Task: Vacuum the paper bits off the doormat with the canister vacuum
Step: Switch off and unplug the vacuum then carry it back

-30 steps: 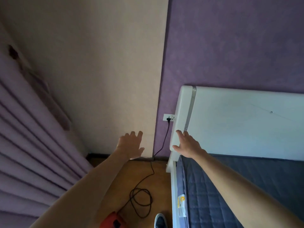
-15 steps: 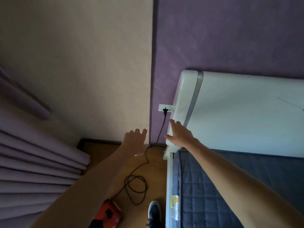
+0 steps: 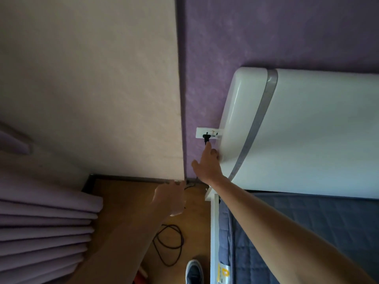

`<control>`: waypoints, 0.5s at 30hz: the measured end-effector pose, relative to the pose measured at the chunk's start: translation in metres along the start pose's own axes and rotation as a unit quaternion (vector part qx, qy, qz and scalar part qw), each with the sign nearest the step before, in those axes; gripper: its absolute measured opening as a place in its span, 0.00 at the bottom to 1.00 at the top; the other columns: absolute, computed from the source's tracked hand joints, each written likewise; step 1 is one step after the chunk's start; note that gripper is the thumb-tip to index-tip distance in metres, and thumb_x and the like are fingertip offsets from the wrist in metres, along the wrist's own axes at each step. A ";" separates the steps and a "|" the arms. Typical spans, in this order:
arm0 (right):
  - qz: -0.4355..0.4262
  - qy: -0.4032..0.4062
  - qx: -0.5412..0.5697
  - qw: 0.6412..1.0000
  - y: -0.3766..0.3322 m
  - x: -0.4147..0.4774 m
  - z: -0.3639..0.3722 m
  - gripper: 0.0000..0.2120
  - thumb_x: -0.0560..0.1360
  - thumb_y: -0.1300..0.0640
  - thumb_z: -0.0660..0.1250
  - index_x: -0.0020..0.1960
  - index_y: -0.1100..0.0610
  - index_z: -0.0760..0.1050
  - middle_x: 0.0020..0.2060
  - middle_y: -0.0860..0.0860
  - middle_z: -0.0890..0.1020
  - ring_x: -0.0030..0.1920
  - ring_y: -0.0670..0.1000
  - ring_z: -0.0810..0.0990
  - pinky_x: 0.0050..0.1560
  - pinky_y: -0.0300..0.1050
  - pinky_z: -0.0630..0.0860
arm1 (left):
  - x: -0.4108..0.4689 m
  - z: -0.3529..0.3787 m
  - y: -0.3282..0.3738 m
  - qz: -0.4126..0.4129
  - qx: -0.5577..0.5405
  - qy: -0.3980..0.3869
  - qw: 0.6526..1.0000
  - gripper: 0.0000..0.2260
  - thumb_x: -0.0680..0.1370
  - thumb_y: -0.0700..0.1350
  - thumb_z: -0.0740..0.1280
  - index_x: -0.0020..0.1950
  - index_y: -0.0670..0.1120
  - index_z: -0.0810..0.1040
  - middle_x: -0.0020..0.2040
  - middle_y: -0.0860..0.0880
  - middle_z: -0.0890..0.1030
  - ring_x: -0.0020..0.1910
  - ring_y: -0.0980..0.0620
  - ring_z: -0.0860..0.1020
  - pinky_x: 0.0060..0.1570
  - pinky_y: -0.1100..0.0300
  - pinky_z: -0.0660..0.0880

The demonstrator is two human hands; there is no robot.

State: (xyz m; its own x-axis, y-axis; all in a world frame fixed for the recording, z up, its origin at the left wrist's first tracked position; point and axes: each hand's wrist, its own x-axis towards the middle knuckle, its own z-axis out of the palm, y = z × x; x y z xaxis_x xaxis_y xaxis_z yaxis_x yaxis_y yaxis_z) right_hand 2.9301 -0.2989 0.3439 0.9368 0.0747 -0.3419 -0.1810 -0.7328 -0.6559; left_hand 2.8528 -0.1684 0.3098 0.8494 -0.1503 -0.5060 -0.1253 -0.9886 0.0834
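A black plug [image 3: 206, 137] sits in a white wall socket [image 3: 207, 133] on the purple wall, beside the white headboard. My right hand [image 3: 207, 165] reaches up to it, fingers spread, index fingertip just under the plug. My left hand [image 3: 171, 198] hovers lower, fingers loosely apart and holding nothing, above the wooden floor. The black cord [image 3: 169, 245] lies coiled on the floor below. A sliver of the red vacuum [image 3: 139, 278] shows at the bottom edge. The doormat and paper bits are out of view.
A white headboard [image 3: 307, 130] and a bed with a grey quilted cover [image 3: 320, 228] fill the right. Purple curtains [image 3: 41, 232] hang at the left. A beige wall [image 3: 92, 89] meets the purple one at the corner. My grey shoe [image 3: 193, 271] stands by the bed frame.
My right hand has left the headboard's edge and moved up and left to the plug. My left hand has dropped lower. The view has closed in on the socket.
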 end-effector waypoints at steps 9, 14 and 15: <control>0.025 0.082 0.074 0.994 0.024 0.049 0.035 0.38 0.78 0.61 0.64 0.79 0.63 0.45 0.70 0.63 0.66 0.71 0.60 0.65 0.70 0.49 0.64 | 0.058 0.041 0.004 0.014 -0.082 0.019 0.996 0.30 0.78 0.54 0.64 0.77 0.51 0.58 0.68 0.44 0.74 0.61 0.42 0.78 0.53 0.49 0.80; 0.007 0.171 0.095 0.981 0.032 0.066 0.051 0.34 0.80 0.60 0.63 0.78 0.63 0.49 0.70 0.63 0.70 0.70 0.59 0.70 0.71 0.51 0.67 | 0.077 0.054 0.014 0.049 -0.130 0.059 0.989 0.25 0.81 0.50 0.62 0.76 0.49 0.61 0.71 0.46 0.71 0.66 0.44 0.75 0.57 0.52 0.76; 0.000 0.197 0.105 0.975 0.033 0.070 0.054 0.32 0.80 0.59 0.63 0.78 0.62 0.50 0.69 0.62 0.72 0.68 0.59 0.73 0.69 0.52 0.69 | 0.079 0.055 0.017 0.065 -0.155 0.078 0.983 0.22 0.82 0.48 0.61 0.76 0.48 0.62 0.72 0.46 0.71 0.67 0.45 0.73 0.59 0.53 0.75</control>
State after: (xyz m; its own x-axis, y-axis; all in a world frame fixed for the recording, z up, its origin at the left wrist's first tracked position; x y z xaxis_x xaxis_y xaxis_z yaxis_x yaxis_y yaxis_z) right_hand 2.9731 -0.2814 0.2621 0.9716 -0.2212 -0.0837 -0.1993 -0.5749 -0.7936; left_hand 2.8897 -0.1975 0.2239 0.9077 -0.2486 -0.3381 -0.0968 -0.9079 0.4078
